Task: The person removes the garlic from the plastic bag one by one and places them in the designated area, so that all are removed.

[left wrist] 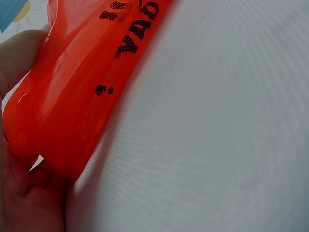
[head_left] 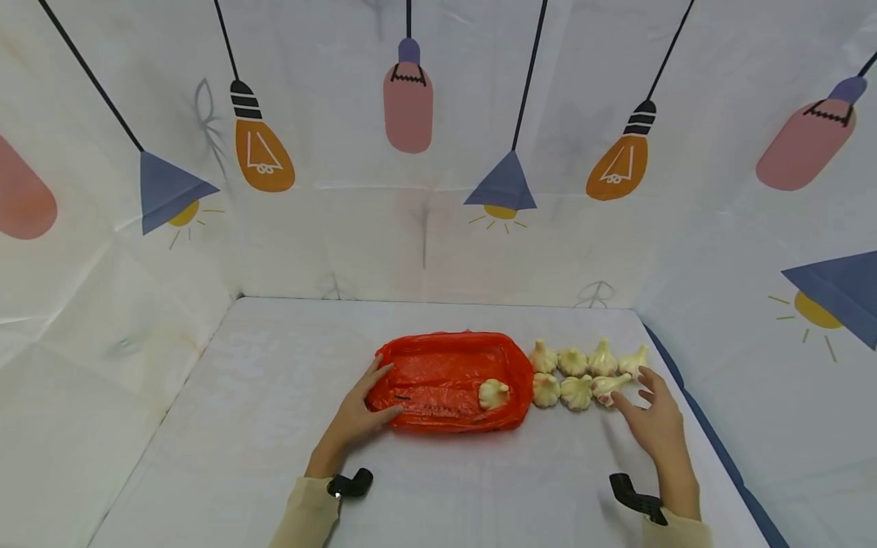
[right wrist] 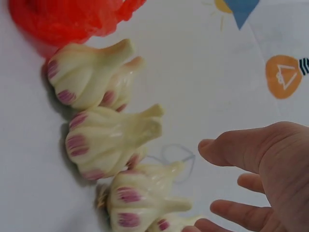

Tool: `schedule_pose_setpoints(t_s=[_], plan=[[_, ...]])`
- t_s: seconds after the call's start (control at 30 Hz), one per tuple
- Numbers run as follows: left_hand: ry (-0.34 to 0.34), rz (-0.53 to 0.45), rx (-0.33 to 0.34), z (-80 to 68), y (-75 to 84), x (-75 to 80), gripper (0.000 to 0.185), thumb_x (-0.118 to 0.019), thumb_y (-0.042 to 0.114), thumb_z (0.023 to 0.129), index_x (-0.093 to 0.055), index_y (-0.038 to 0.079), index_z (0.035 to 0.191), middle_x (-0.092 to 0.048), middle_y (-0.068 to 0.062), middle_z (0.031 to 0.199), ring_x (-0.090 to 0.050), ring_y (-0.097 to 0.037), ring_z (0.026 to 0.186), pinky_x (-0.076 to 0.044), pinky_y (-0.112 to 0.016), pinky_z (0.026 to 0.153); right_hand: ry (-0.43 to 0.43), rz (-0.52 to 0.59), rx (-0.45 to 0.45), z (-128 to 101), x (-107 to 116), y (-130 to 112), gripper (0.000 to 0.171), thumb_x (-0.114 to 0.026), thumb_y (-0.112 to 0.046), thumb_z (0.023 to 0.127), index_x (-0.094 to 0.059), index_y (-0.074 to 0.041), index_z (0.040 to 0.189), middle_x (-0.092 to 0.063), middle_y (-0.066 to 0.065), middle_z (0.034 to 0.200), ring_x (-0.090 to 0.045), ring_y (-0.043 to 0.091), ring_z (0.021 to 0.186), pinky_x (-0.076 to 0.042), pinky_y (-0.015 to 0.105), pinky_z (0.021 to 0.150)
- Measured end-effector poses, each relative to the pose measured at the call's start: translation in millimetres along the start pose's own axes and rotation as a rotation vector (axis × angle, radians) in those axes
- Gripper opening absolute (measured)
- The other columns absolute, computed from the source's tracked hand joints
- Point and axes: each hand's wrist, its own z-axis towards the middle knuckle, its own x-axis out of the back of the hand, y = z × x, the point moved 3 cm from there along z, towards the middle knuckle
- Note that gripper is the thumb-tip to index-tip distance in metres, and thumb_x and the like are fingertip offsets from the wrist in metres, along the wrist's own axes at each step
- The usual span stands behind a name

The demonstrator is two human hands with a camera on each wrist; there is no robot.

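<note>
A desk (head_left: 260, 426) covered in white cloth carries an orange-red plastic bag (head_left: 448, 380) lying open, with one garlic bulb (head_left: 493, 393) inside near its right end; the left hand (head_left: 363, 415) rests at the bag's left edge, thumb on the plastic. Just right of the bag, seven further garlic bulbs (head_left: 575, 377) lie in two rows, four behind and three in front, and the right hand (head_left: 656, 418), fingers spread, reaches to the nearest bulb of the front row (head_left: 610, 387). Behind and beside the desk hangs a white backdrop (head_left: 438, 228) printed with coloured lamps and light bulbs.
</note>
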Motion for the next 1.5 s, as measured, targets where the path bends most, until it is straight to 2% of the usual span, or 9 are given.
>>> schedule_pose_setpoints(t_s=[0.17,0.27,0.37,0.4,0.57,0.63,0.9,1.2,1.5], plan=[[-0.003,-0.004,0.001,-0.1,0.5,0.0,0.083,-0.083,0.032,0.086,-0.044,0.021,0.158,-0.02,0.001,0.173,-0.016,-0.033,0.16,-0.021,-0.064,0.124,0.01,-0.019,0.119,-4,8,-27,0.08,-0.072,-0.023,0.097,-0.028,0.002,0.159,-0.042,0.034,0.153,-0.049,0.055,0.134,-0.054,0.058,0.097],[-0.005,-0.006,-0.009,-0.2,1.3,0.4,0.082,-0.083,0.033,0.087,-0.044,0.02,0.158,-0.019,0.0,0.173,-0.016,-0.035,0.16,-0.02,-0.065,0.124,0.002,-0.034,0.193,-6,10,-42,0.078,-0.073,-0.024,0.097,-0.031,0.001,0.158,-0.045,0.033,0.152,-0.053,0.053,0.13,-0.061,0.037,0.087],[-0.008,-0.011,-0.01,-0.6,1.2,0.7,0.082,-0.083,0.033,0.087,-0.044,0.02,0.158,-0.019,0.0,0.173,-0.016,-0.035,0.16,-0.019,-0.064,0.125,-0.018,-0.025,0.246,-8,9,-58,0.076,-0.072,-0.026,0.098,-0.032,0.0,0.158,-0.046,0.031,0.152,-0.055,0.051,0.129,-0.058,0.021,0.081],[-0.008,-0.011,-0.008,-0.7,1.0,0.8,0.081,-0.083,0.033,0.087,-0.044,0.02,0.157,-0.019,0.0,0.173,-0.016,-0.035,0.16,-0.018,-0.064,0.125,-0.027,-0.022,0.262,-9,8,-63,0.075,-0.071,-0.026,0.098,-0.033,-0.001,0.157,-0.047,0.031,0.151,-0.056,0.05,0.128,-0.058,0.022,0.081],[-0.01,-0.01,-0.002,-0.8,0.2,1.0,0.082,-0.083,0.034,0.087,-0.044,0.022,0.158,-0.019,0.0,0.173,-0.016,-0.035,0.16,-0.019,-0.065,0.124,-0.086,0.019,0.364,-15,-5,-87,0.068,-0.071,-0.02,0.099,-0.038,0.0,0.155,-0.05,0.029,0.149,-0.059,0.049,0.125,-0.058,0.053,0.092],[-0.007,-0.007,-0.002,-0.4,0.1,1.2,0.082,-0.083,0.034,0.086,-0.044,0.022,0.158,-0.019,0.001,0.173,-0.016,-0.034,0.16,-0.02,-0.065,0.124,-0.1,0.028,0.408,-16,-10,-95,0.066,-0.071,-0.018,0.098,-0.04,0.0,0.153,-0.051,0.028,0.148,-0.061,0.047,0.123,-0.056,0.058,0.093],[0.002,-0.006,-0.007,0.0,-0.3,0.8,0.083,-0.084,0.035,0.085,-0.045,0.022,0.157,-0.02,0.002,0.173,-0.017,-0.033,0.16,-0.021,-0.064,0.124,-0.129,0.094,0.52,-12,-20,-131,0.061,-0.072,-0.013,0.096,-0.045,-0.003,0.151,-0.055,0.023,0.147,-0.065,0.043,0.119,-0.058,0.056,0.092],[0.005,-0.007,-0.029,-1.2,-2.1,0.8,0.083,-0.084,0.035,0.085,-0.045,0.02,0.157,-0.02,0.001,0.173,-0.017,-0.033,0.16,-0.019,-0.063,0.125,-0.362,0.152,0.551,-5,-36,-164,0.056,-0.069,-0.017,0.099,-0.047,-0.009,0.15,-0.056,0.018,0.147,-0.066,0.039,0.12,-0.061,0.045,0.093],[0.001,-0.001,-0.015,-1.0,-1.0,0.9,0.083,-0.084,0.036,0.086,-0.044,0.02,0.157,-0.02,-0.001,0.173,-0.018,-0.035,0.159,-0.02,-0.064,0.124,-0.424,0.038,0.671,9,-52,-199,0.056,-0.068,-0.014,0.099,-0.048,-0.006,0.15,-0.058,0.019,0.145,-0.068,0.038,0.117,-0.058,0.053,0.098]])
